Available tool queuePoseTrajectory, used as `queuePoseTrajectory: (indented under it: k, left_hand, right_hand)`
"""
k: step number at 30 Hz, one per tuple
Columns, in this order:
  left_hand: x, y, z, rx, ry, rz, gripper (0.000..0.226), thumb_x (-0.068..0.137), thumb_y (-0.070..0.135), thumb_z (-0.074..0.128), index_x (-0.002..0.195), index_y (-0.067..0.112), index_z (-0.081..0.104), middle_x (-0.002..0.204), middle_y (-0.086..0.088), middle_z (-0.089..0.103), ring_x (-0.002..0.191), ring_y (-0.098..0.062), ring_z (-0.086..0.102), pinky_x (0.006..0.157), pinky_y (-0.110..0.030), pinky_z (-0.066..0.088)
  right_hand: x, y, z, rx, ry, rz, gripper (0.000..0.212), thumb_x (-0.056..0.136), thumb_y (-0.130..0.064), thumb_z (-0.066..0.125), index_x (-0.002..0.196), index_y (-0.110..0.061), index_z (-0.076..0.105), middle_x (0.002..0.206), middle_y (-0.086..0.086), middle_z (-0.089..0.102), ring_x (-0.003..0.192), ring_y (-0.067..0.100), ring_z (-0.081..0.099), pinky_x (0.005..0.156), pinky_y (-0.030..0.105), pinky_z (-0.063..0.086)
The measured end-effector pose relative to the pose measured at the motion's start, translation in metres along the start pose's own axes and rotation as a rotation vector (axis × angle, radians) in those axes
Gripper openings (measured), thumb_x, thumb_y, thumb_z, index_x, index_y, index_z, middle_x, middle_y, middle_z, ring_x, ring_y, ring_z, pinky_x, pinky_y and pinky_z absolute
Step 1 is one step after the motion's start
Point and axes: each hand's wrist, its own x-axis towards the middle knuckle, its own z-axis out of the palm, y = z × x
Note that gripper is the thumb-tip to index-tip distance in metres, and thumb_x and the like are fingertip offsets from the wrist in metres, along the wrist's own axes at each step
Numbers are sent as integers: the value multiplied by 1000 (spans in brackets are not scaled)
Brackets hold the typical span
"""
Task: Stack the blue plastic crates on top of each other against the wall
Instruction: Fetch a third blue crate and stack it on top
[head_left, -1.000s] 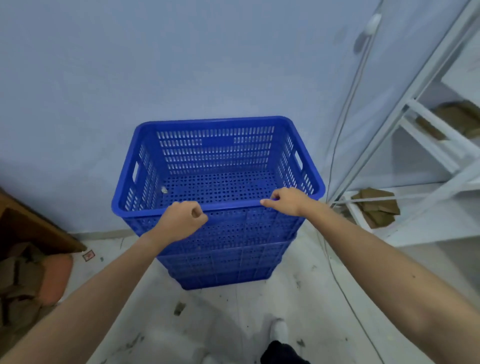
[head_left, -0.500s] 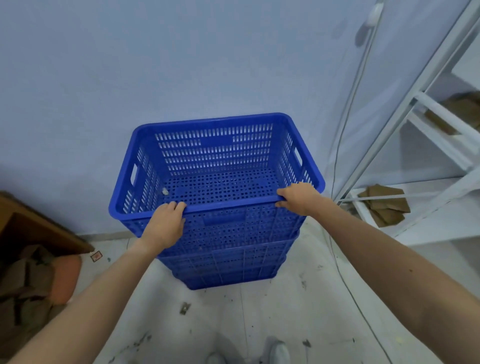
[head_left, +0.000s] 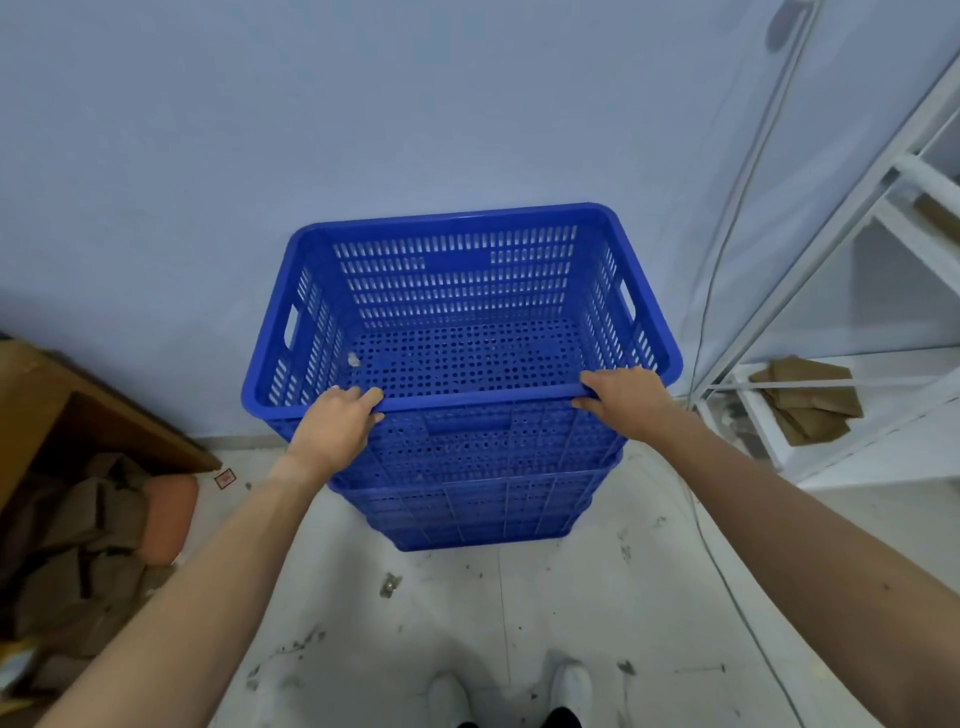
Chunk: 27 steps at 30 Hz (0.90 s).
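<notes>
A stack of blue perforated plastic crates stands on the floor against the pale wall. The top crate (head_left: 457, 306) is empty apart from a small scrap inside, and lower crates (head_left: 478, 514) show nested beneath it. My left hand (head_left: 335, 423) rests over the left part of the near rim, fingers curled on the edge. On the right part of that same rim lies my right hand (head_left: 623, 400), fingers hooked over it.
A brown cardboard box (head_left: 62, 415) with crumpled paper and an orange item (head_left: 169, 514) lies at the left. A white metal shelf (head_left: 857, 364) holding folded cardboard (head_left: 805, 400) stands at the right, with a white cable (head_left: 717, 291) down the wall. Debris dots the floor.
My left hand opened from a fist and settled flat over the near rim. My right hand slid rightwards along the rim. The view backed off slightly.
</notes>
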Motion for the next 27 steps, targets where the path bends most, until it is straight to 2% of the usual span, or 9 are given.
queuePoseTrajectory:
  k: [3, 6, 10, 12, 15, 18, 21, 24, 27]
  left_hand:
    - [-8, 1, 7, -47, 71, -61, 27, 100, 36, 52, 107, 13, 62, 80, -10, 62, 70, -30, 56, 71, -41, 45]
    - [-9, 0, 7, -211, 70, -153, 46, 94, 61, 48, 109, 23, 69, 86, -3, 67, 81, -26, 61, 83, -40, 49]
    - [-12, 1, 4, -290, -8, -348, 83, 82, 84, 23, 120, 27, 71, 137, -8, 61, 129, -25, 51, 115, -45, 33]
    - [-22, -5, 5, -276, -14, -538, 93, 76, 91, 21, 132, 29, 63, 159, -16, 34, 149, -30, 24, 123, -47, 15]
    - [-32, -16, 1, -342, 33, -792, 124, 60, 103, 23, 150, 19, 40, 166, -20, 5, 153, -34, -1, 122, -51, 5]
    - [-34, -21, -15, -510, -12, -952, 155, 43, 106, 35, 156, 2, 10, 164, -25, -8, 152, -38, -4, 122, -54, 9]
    - [-33, -20, -20, -694, -52, -993, 164, 40, 100, 50, 155, 0, -11, 165, -22, -12, 153, -36, -7, 123, -52, 10]
    - [-32, -25, -17, -758, -41, -981, 164, 41, 95, 58, 154, 4, -18, 165, -18, -15, 153, -33, -11, 123, -51, 10]
    - [-32, -31, -13, -789, -18, -966, 165, 37, 96, 58, 155, 8, -18, 165, -16, -14, 153, -35, -3, 122, -51, 15]
  right_hand:
    - [-7, -6, 9, -21, 71, 4, 35, 99, -51, 41, 103, -17, 50, 94, 2, 62, 78, 27, 65, 61, 36, 46]
    - [-8, -11, 12, -31, 94, 21, 37, 100, -49, 42, 107, -14, 51, 99, 5, 61, 84, 28, 63, 69, 39, 45]
    - [-12, -13, 14, 29, 116, 59, 38, 96, -55, 43, 101, -18, 52, 96, 1, 57, 87, 25, 59, 78, 38, 47]
    - [-16, -15, 19, 57, 141, 82, 49, 93, -65, 36, 99, -19, 53, 91, -2, 54, 84, 22, 56, 79, 37, 46]
    - [-16, -18, 19, 99, 190, 129, 69, 89, -78, 17, 100, -21, 55, 91, -4, 51, 86, 21, 52, 86, 37, 43]
    - [-13, -22, 16, 154, 216, 147, 74, 89, -79, 18, 108, -21, 60, 99, -2, 53, 97, 22, 53, 100, 40, 39]
    - [-6, -20, 15, 197, 337, 243, 67, 94, -67, 37, 124, -11, 57, 126, 8, 54, 121, 28, 49, 112, 47, 34]
    - [2, -10, 8, 234, 362, 437, 62, 92, -42, 54, 138, -1, 45, 146, 18, 43, 140, 35, 34, 117, 52, 27]
    - [3, 1, 6, 266, 297, 571, 66, 89, -36, 54, 145, -4, 37, 154, 18, 33, 146, 33, 23, 118, 54, 18]
